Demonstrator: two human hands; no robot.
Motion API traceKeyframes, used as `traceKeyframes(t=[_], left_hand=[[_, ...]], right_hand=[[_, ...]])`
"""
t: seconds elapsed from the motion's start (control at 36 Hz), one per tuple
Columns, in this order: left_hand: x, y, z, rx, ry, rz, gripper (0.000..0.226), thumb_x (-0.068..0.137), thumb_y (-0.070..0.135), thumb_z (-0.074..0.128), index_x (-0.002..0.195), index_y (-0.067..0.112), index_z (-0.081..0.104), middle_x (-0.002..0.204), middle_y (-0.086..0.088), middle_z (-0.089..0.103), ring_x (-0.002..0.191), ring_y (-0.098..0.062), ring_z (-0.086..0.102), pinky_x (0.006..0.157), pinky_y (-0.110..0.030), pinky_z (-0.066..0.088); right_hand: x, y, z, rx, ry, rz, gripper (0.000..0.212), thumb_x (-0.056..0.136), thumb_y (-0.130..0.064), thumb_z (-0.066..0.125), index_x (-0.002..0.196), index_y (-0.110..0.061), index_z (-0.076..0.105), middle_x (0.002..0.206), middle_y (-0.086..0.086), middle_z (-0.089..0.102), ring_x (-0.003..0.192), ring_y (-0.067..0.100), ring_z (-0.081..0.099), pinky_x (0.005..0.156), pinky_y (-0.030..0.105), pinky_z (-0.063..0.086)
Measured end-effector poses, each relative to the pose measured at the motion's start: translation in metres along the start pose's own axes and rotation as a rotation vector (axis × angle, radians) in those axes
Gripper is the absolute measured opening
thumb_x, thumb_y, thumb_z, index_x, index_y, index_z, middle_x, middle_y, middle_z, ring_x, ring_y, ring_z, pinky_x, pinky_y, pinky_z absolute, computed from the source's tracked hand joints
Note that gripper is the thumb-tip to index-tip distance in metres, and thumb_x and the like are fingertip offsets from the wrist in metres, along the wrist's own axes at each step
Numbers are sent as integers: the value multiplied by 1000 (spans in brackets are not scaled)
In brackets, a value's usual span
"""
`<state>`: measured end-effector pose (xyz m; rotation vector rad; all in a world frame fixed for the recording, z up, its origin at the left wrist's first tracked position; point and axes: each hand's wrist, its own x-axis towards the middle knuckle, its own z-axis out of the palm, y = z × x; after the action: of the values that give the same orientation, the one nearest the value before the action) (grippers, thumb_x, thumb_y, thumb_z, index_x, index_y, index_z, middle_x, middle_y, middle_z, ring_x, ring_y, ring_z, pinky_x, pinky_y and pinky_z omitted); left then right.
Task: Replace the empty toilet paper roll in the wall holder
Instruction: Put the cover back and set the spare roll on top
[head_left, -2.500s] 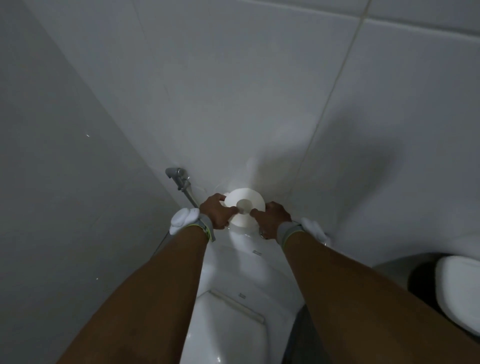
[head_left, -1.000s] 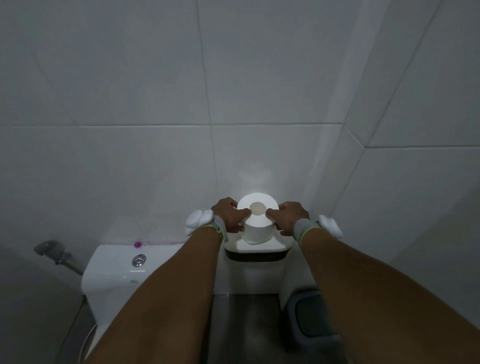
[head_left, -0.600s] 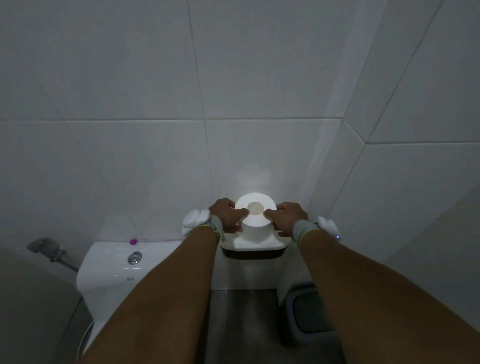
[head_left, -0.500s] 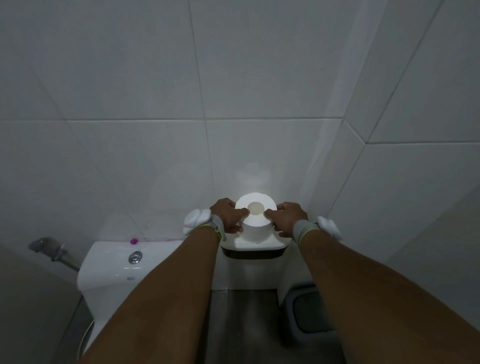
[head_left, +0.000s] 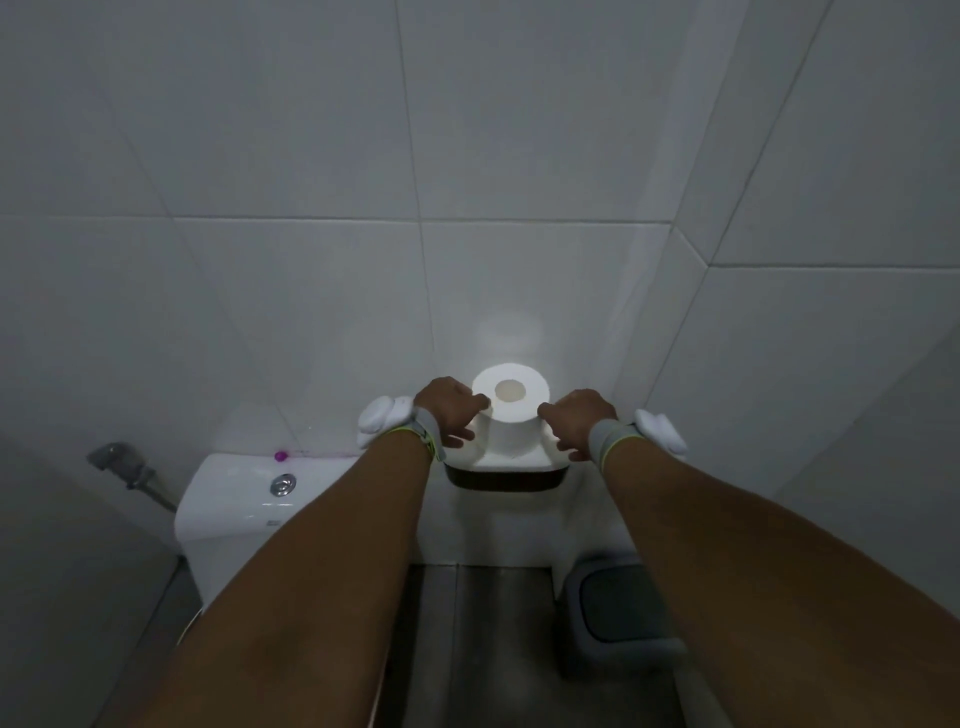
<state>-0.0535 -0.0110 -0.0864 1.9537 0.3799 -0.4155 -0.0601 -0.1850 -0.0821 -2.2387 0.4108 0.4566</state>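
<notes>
1. White toilet paper roll (head_left: 510, 415) stands upright on the wall holder (head_left: 503, 470).
2. Left hand (head_left: 451, 415): fingers spread, fingertips touching the roll.
3. Right hand (head_left: 576, 423): fingers spread, just beside it.

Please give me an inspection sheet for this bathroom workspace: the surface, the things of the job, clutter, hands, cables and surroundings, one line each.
Surface: white top of the wall holder, lit, dark opening below it.
Job's things: toilet paper roll stands upright on the holder top, core facing up; empty roll not seen.
Clutter: small purple object on the toilet tank.
Hands: left hand touches the roll's side with its fingertips; right hand open, just beside the roll; both wrists carry bands.
Cables: nothing seen; only a sprayer hose by the tank.
Surroundings: grey tiled walls, flush button, grey bin on the floor.
</notes>
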Motion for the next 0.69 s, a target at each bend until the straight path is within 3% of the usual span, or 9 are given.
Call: traceKeyframes(t=[0.17, 0.28, 0.44, 0.69], left_hand=[[-18, -13, 4, 19, -38, 0, 13, 91, 22, 61, 100, 12, 58, 101, -10, 61, 63, -19, 64, 58, -28, 52], [-22, -26, 7, 4, -60, 14, 11, 90, 20, 62, 80, 16, 58, 97, -10, 62, 66, -22, 66, 64, -32, 54], [-16, -71, 17, 2, -57, 73, 5, 87, 24, 63, 85, 19, 62, 93, -8, 68, 73, -22, 70, 54, -25, 50], [22, -143, 36, 83, -131, 25, 19, 92, 25, 60, 103, 12, 67, 105, -8, 68, 80, -21, 67, 61, -24, 51]], right_hand=[[12, 24, 12, -60, -17, -7, 55, 69, -43, 60, 109, -5, 68, 108, 12, 73, 98, 32, 70, 87, 44, 58], [-20, 26, 14, -72, -18, 28, 44, 78, -32, 58, 108, -1, 67, 100, 13, 74, 86, 29, 71, 73, 42, 61], [-15, 68, 44, -116, -37, 52, 32, 80, -26, 58, 90, 0, 73, 91, 14, 77, 84, 31, 75, 79, 45, 61], [22, 132, 98, -102, -48, 49, 29, 81, -22, 61, 90, 3, 74, 93, 16, 76, 88, 32, 73, 75, 46, 60]])
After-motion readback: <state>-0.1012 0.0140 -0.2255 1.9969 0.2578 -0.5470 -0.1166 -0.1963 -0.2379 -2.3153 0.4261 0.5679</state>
